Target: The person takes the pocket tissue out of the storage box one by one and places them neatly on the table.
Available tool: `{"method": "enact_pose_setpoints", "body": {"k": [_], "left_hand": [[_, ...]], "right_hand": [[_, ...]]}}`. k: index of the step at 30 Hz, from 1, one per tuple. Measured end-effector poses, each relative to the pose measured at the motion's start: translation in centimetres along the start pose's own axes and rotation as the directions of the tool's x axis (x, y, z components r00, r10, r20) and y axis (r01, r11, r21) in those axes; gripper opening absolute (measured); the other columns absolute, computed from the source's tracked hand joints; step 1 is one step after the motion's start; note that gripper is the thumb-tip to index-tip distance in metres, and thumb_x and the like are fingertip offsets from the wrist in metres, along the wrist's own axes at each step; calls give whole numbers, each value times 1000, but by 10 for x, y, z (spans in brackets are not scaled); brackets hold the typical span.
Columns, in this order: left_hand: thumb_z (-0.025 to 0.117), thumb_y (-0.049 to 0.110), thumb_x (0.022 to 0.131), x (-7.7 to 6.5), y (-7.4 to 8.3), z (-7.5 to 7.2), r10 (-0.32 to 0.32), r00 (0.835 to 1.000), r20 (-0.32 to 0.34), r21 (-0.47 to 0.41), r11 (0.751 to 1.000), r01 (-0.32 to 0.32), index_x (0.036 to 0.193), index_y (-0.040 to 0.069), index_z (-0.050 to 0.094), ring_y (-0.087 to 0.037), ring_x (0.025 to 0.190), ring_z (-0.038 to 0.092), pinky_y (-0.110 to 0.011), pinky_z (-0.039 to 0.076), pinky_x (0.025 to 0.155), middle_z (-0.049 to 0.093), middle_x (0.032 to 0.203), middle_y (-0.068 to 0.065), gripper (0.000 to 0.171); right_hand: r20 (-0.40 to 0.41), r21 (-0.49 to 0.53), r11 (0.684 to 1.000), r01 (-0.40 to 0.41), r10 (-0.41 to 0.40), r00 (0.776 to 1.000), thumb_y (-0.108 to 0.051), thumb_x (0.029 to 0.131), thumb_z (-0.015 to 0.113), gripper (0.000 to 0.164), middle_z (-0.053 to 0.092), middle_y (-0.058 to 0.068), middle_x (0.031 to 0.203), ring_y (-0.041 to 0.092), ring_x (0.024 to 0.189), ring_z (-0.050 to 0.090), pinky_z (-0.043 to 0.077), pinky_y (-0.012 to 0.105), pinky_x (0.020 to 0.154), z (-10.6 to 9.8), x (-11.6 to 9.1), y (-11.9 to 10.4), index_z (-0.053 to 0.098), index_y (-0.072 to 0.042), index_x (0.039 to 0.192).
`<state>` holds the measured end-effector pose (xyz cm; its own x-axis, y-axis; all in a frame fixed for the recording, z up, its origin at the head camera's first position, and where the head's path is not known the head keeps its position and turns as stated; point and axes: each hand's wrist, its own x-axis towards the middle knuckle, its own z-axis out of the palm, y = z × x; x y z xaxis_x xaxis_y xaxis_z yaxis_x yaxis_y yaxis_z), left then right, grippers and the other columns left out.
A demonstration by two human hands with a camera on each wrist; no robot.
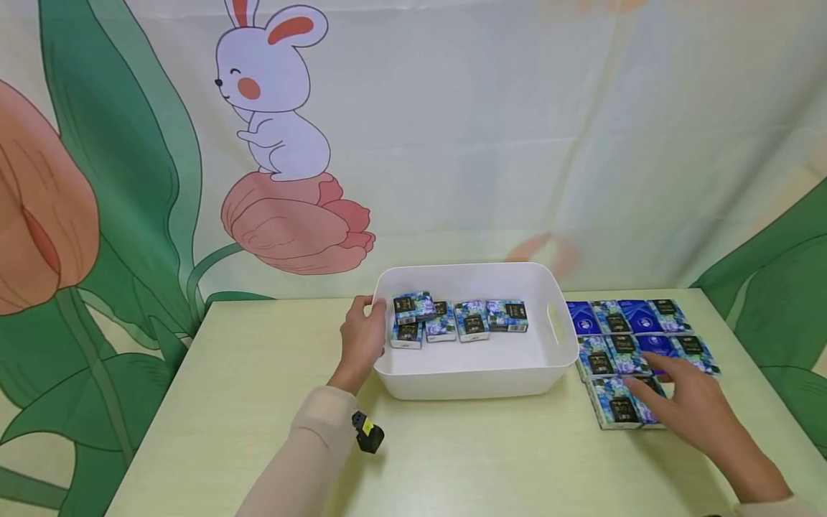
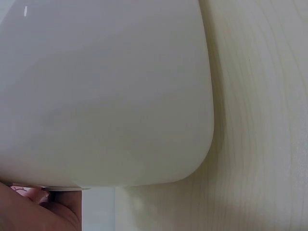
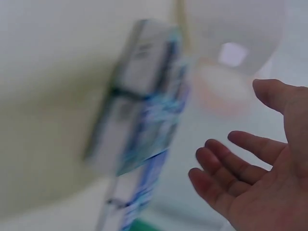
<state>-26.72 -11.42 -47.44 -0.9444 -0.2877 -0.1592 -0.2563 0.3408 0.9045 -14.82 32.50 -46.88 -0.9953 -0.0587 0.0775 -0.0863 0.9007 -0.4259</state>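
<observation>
A white plastic bin stands on the table, with several small blue floral packs, like pocket tissues, inside on its left and middle. My left hand grips the bin's left end at the rim; in the left wrist view the bin's wall hides most of its fingers. My right hand hovers over the nearest rows of tissue packs at the bin's right. In the right wrist view that hand has its thumb and fingers spread, holding nothing, beside the blurred stacked packs.
Blue packs with white print lie among the floral ones in the rows. Behind the table hangs a printed curtain. A small black device sits at my left cuff.
</observation>
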Motion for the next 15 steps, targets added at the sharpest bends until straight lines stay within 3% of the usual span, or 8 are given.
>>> {"method": "enact_pose_setpoints", "body": {"k": [4, 7, 15], "left_hand": [[45, 42, 104, 0, 0, 0, -5, 1000, 8, -4, 1000, 5, 137, 13, 52, -29, 89, 57, -32, 50, 53, 59, 127, -16, 44], [46, 41, 104, 0, 0, 0, 0, 1000, 10, -4, 1000, 0, 137, 13, 53, -30, 93, 57, -32, 50, 53, 59, 127, -16, 44], [47, 39, 104, -1, 1, -3, 9, 1000, -3, -9, 1000, -9, 136, 11, 54, -32, 96, 57, -32, 51, 53, 59, 127, -18, 43]], "right_hand": [[-84, 35, 993, 114, -111, 990, -36, 96, 69, 60, 61, 30, 127, 48, 105, 61, 49, 67, 79, -11, 21, -31, 56, 6, 137], [-101, 55, 985, 163, -157, 982, -36, 96, 70, 58, 62, 27, 125, 46, 107, 61, 49, 66, 81, -16, 37, -55, 57, 3, 137], [45, 84, 975, 205, -209, 977, -38, 96, 69, 60, 61, 24, 130, 41, 113, 59, 51, 59, 87, -13, 88, -98, 57, 2, 138]]}}
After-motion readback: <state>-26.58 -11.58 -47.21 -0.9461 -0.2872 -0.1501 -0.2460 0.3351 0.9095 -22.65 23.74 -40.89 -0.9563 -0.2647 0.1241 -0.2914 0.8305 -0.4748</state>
